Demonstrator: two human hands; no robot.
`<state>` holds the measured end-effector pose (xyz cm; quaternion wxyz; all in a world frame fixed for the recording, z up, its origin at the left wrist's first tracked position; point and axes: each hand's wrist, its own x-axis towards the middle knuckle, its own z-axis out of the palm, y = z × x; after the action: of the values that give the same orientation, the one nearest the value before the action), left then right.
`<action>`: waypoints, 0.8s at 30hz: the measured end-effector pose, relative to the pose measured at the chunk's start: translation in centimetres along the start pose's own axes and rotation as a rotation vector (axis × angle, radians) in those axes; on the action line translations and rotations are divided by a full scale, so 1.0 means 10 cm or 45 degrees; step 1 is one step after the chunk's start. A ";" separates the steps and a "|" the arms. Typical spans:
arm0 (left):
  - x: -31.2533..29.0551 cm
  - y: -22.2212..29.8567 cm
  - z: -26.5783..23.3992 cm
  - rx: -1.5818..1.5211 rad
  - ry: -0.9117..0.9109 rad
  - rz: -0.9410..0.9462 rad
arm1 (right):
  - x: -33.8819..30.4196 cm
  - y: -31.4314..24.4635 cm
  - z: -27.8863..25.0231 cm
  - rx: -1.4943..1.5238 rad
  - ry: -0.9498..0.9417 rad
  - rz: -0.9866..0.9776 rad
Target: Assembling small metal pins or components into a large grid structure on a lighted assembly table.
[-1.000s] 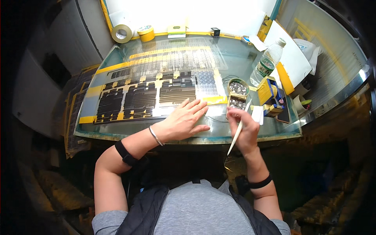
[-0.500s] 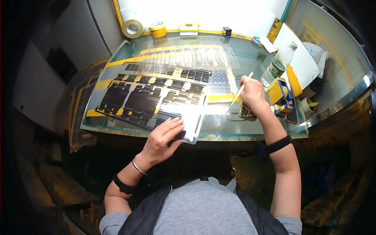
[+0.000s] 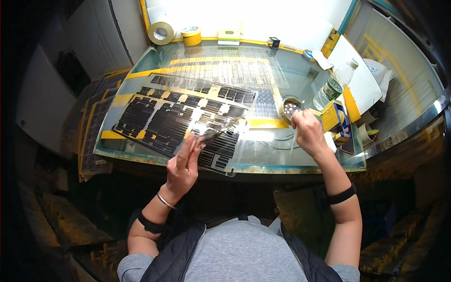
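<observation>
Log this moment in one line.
left hand: at black-patterned sheet, grip unclear | right hand: holding pale stick near round bowl

Our glass tabletop (image 3: 303, 70) carries dark-patterned sheets (image 3: 167, 117), a round bowl (image 3: 283, 111) of small pieces, and our clear, green-labelled bottle (image 3: 328, 93).

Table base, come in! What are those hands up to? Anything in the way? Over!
Left hand at dark-patterned sheet's near edge, grip blurred. Right hand holding slim pale tool, partly hiding round container from view. Over.
</observation>
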<state>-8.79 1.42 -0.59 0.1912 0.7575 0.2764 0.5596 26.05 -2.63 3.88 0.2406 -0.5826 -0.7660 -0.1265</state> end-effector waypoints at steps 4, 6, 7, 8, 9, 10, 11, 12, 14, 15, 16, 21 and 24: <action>0.18 0.09 -0.10 0.271 -0.274 0.344 | -0.05 -0.07 -0.04 -0.035 -0.081 -0.309; 0.16 0.10 -0.07 0.286 -0.386 0.341 | -0.07 -0.04 -0.04 -0.064 -0.092 -0.368; 0.11 0.11 -0.05 0.311 -0.400 0.310 | -0.08 -0.01 -0.05 -0.077 -0.093 -0.403; 0.08 0.14 -0.04 0.369 -0.402 0.263 | -0.11 0.04 -0.04 -0.112 -0.102 -0.395; 0.09 0.15 -0.03 0.402 -0.421 0.254 | -0.14 0.07 -0.08 -0.153 -0.089 -0.356; 0.06 0.10 -0.06 0.425 -0.422 0.276 | -0.15 0.08 -0.09 -0.121 -0.097 -0.265; 0.03 0.04 -0.07 0.449 -0.424 0.297 | -0.15 0.05 -0.10 -0.087 -0.108 -0.176; 0.00 0.01 -0.06 0.414 -0.356 0.268 | -0.12 -0.02 -0.12 0.052 -0.025 -0.241; 0.03 0.04 -0.09 0.372 -0.229 0.239 | -0.08 -0.24 -0.09 0.334 0.022 -0.310; 0.06 0.02 -0.11 0.337 -0.176 0.244 | -0.02 -0.44 -0.07 0.472 0.019 -0.379; 0.13 0.05 -0.14 0.320 -0.116 0.255 | 0.00 -0.62 -0.05 0.557 -0.104 -0.388; 0.37 0.08 -0.59 0.542 0.292 0.166 | 0.06 -1.18 0.39 0.555 -0.330 -0.522; 0.76 0.42 -0.98 0.058 0.728 0.028 | 0.00 -1.26 0.64 0.448 -0.207 -0.562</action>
<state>-15.66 2.78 10.47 0.0822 0.5761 0.3234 0.7461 12.60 -3.26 -0.49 0.2424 -0.3594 -0.9011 0.0058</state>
